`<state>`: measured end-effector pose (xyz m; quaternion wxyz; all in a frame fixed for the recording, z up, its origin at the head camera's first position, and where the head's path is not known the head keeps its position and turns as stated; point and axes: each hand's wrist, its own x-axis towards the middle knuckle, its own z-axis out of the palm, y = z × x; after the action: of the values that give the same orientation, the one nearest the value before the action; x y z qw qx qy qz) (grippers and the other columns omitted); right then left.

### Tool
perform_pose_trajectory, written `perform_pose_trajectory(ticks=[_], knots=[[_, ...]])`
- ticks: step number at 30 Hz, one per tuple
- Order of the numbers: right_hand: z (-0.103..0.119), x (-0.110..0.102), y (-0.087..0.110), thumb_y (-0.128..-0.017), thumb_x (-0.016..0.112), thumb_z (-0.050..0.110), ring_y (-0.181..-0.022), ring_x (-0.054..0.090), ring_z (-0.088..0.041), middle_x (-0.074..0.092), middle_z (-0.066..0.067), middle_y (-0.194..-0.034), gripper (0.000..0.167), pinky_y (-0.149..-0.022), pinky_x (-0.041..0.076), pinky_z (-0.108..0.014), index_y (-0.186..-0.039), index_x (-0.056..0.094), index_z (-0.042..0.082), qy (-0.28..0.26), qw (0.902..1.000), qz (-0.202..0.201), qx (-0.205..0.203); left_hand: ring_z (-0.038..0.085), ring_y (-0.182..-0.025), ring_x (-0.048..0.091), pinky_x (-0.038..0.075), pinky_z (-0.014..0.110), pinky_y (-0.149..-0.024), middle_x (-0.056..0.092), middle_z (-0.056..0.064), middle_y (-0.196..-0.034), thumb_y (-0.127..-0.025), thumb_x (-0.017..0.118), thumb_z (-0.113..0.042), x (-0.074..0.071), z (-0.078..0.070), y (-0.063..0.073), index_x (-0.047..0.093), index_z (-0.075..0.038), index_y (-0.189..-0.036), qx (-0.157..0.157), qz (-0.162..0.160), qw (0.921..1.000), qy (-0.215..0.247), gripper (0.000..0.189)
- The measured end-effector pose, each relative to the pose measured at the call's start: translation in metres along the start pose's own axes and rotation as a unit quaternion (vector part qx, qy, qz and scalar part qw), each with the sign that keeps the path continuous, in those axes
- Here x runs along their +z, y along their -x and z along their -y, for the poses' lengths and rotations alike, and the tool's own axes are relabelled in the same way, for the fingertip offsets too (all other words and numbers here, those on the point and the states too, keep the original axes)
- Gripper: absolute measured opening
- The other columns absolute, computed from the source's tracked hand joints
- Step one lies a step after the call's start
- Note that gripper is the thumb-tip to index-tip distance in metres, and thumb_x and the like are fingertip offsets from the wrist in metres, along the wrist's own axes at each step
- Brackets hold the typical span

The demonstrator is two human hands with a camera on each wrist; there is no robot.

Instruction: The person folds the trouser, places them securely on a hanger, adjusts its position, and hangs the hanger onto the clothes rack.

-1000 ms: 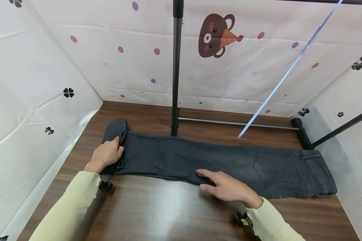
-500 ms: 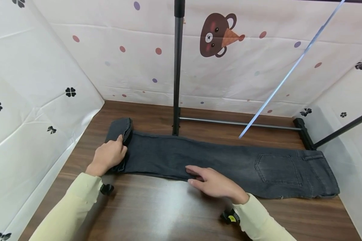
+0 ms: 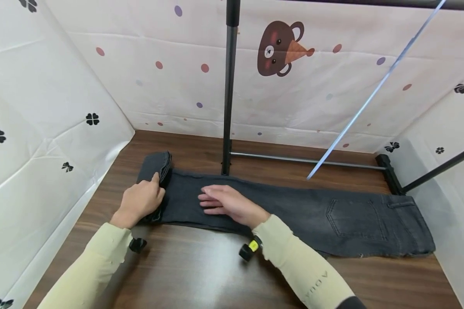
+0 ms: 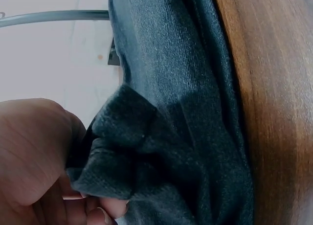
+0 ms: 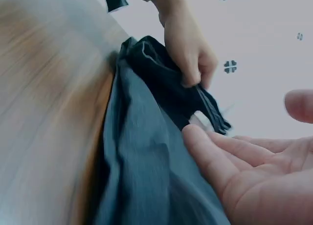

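Dark grey jeans [image 3: 278, 206], folded lengthwise, lie across the wooden table with the waistband and back pocket at the right. At the far left the leg end is turned back over itself, and my left hand [image 3: 141, 199] grips this folded hem [image 4: 127, 142], fingers and thumb round its edge. Over the middle-left of the leg is my right hand [image 3: 230, 202], fingers extended toward the fold and holding nothing. In the right wrist view the right fingers [image 5: 230, 156] overlap the denim, with the thumb held apart; the left hand appears beyond, on the fold.
Behind the jeans stands a black metal rack with an upright pole [image 3: 229, 94] and a low crossbar [image 3: 278, 158]. A pale blue strip [image 3: 375, 92] hangs slanting down at the right. Printed white sheets [image 3: 170, 86] wall the wooden table [image 3: 201, 266] at the back and sides.
My right hand has moved left along the jeans, from mid-leg toward the fold. My left hand keeps its grip on the folded end, which has shifted slightly right in view.
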<state>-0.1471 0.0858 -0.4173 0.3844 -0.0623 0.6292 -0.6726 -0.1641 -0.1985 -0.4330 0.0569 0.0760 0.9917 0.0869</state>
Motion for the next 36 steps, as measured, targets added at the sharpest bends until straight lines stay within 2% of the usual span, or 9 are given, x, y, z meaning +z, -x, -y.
perform_pose_trajectory(ticks=[4, 9, 13, 17, 23, 28, 32, 36], knots=[[0.0, 0.013, -0.027, -0.114, 0.04, 0.035, -0.15, 0.045, -0.039, 0.043, -0.025, -0.162, 0.06, -0.12, 0.042, -0.05, -0.161, 0.031, -0.002, -0.084, 0.9963, 0.001, 0.02, 0.035, -0.06, 0.065, 0.049, 0.047, -0.049, 0.074, 0.027, -0.091, -0.101, 0.047, -0.02, 0.002, -0.004, 0.0, 0.043, 0.01, -0.151, 0.002, -0.004, 1.0, -0.002, 0.059], [-0.001, 0.029, -0.054, -0.115, 0.039, 0.033, -0.152, 0.04, -0.043, 0.039, -0.029, -0.163, 0.061, -0.123, 0.037, -0.053, -0.16, 0.029, -0.006, -0.15, 0.9884, -0.003, 0.025, 0.036, -0.062, 0.068, 0.052, 0.05, -0.051, 0.075, 0.027, -0.091, -0.098, 0.05, -0.019, 0.003, -0.009, 0.001, 0.047, 0.01, -0.148, 0.009, -0.018, 0.9998, -0.003, 0.058], [-0.002, 0.042, -0.067, -0.115, 0.039, 0.03, -0.151, 0.041, -0.044, 0.039, -0.03, -0.162, 0.059, -0.123, 0.036, -0.053, -0.16, 0.029, -0.006, -0.199, 0.9794, -0.012, 0.032, 0.039, -0.066, 0.07, 0.054, 0.053, -0.054, 0.075, 0.028, -0.093, -0.097, 0.051, -0.018, 0.003, -0.014, 0.002, 0.048, 0.011, -0.147, 0.028, -0.029, 0.9992, -0.001, 0.058], [-0.006, 0.05, -0.077, -0.115, 0.039, 0.034, -0.151, 0.041, -0.044, 0.039, -0.031, -0.162, 0.061, -0.124, 0.035, -0.053, -0.159, 0.028, -0.007, -0.237, 0.971, -0.014, 0.029, 0.042, -0.072, 0.072, 0.055, 0.056, -0.058, 0.075, 0.03, -0.098, -0.096, 0.053, -0.018, 0.004, -0.02, 0.003, 0.051, 0.01, -0.146, 0.04, -0.04, 0.9984, -0.001, 0.057], [-0.012, 0.052, -0.087, -0.114, 0.035, 0.04, -0.154, 0.035, -0.042, 0.033, -0.03, -0.165, 0.069, -0.128, 0.027, -0.054, -0.161, 0.021, -0.008, -0.273, 0.9616, -0.016, 0.022, 0.036, -0.068, 0.071, 0.053, 0.051, -0.053, 0.075, 0.027, -0.092, -0.097, 0.055, -0.019, 0.009, -0.031, 0.003, 0.053, 0.009, -0.145, 0.058, -0.045, 0.9973, -0.005, 0.055], [-0.012, 0.055, -0.093, -0.114, 0.035, 0.04, -0.154, 0.036, -0.039, 0.035, -0.028, -0.165, 0.064, -0.129, 0.026, -0.053, -0.161, 0.028, -0.003, -0.28, 0.9596, -0.016, 0.02, 0.036, -0.068, 0.071, 0.054, 0.052, -0.055, 0.075, 0.023, -0.086, -0.096, 0.058, -0.02, 0.008, -0.035, 0.005, 0.057, 0.007, -0.142, 0.066, -0.056, 0.9963, -0.006, 0.053], [-0.012, 0.057, -0.098, -0.114, 0.037, 0.043, -0.151, 0.043, -0.033, 0.045, -0.023, -0.16, 0.057, -0.127, 0.031, -0.048, -0.158, 0.039, 0.007, -0.28, 0.9596, -0.018, 0.016, 0.03, -0.062, 0.066, 0.053, 0.048, -0.054, 0.072, 0.018, -0.077, -0.094, 0.062, -0.022, 0.005, -0.037, 0.006, 0.059, 0.005, -0.141, 0.083, -0.052, 0.9952, 0.0, 0.054], [-0.012, 0.057, -0.104, -0.112, 0.044, 0.042, -0.132, 0.059, -0.021, 0.063, -0.01, -0.139, 0.047, -0.111, 0.044, -0.037, -0.144, 0.055, 0.01, -0.287, 0.9572, -0.039, 0.011, 0.02, -0.052, 0.054, 0.046, 0.04, -0.049, 0.06, 0.008, -0.062, -0.089, 0.064, -0.019, 0.003, -0.039, 0.004, 0.064, 0.004, -0.133, 0.107, -0.047, 0.993, 0.014, 0.05]])
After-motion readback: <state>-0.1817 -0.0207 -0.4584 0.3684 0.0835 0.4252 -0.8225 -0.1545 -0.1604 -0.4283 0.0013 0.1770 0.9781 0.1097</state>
